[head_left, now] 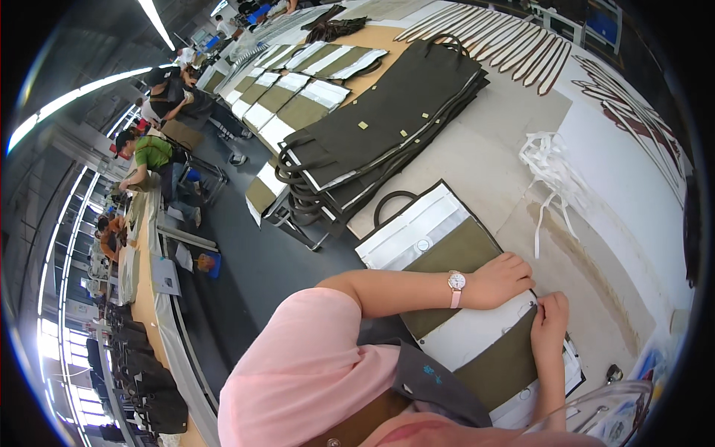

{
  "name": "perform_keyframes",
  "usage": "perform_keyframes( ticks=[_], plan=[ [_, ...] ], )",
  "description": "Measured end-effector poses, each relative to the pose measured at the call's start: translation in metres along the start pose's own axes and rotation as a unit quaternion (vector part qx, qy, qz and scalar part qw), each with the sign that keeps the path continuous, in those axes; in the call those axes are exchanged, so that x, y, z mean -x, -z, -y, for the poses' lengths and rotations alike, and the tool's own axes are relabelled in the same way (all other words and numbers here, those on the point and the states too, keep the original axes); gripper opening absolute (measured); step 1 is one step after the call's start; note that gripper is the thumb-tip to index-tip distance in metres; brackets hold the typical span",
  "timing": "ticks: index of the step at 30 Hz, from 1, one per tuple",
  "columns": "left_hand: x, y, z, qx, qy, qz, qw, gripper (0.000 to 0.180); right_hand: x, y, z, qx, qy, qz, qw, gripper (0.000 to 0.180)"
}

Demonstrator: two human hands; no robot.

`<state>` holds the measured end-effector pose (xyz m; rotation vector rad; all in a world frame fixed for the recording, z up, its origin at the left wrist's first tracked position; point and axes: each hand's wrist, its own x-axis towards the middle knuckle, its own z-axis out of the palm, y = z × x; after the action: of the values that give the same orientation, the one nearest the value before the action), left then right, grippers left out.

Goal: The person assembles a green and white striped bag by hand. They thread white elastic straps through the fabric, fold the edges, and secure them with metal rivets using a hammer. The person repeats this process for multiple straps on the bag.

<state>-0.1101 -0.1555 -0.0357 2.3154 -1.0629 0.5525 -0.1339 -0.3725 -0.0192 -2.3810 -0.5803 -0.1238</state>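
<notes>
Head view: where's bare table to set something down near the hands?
Free: the pale tabletop between the dark bag stack and the white ribbon tangle, and the strip right of the right hand. Crowded: the olive-and-white striped bag under the left hand, and the stack.

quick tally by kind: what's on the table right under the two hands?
Olive and white striped bag panel: 1
Dark loop handle on that panel: 1
Round snaps showing on its white bands: 2
Left hand pressing on it: 1
Right hand pinching its edge: 1
Total: 6
</notes>
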Motion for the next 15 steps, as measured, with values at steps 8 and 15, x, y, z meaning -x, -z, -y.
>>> perform_keyframes(
  ticks=[8, 15],
  plan=[
    [-0.006, -0.01, -0.016, -0.043, -0.054, 0.121, 0.99, 0.015, 0.008, -0.006, 0.006, 0.177, 0.109, 0.009, 0.978, 0.012],
    [0.007, 0.0, -0.031, -0.064, -0.041, 0.071, 0.995, 0.03, 0.013, 0.017, -0.014, 0.038, -0.043, 0.001, 0.998, 0.024]
  ],
)
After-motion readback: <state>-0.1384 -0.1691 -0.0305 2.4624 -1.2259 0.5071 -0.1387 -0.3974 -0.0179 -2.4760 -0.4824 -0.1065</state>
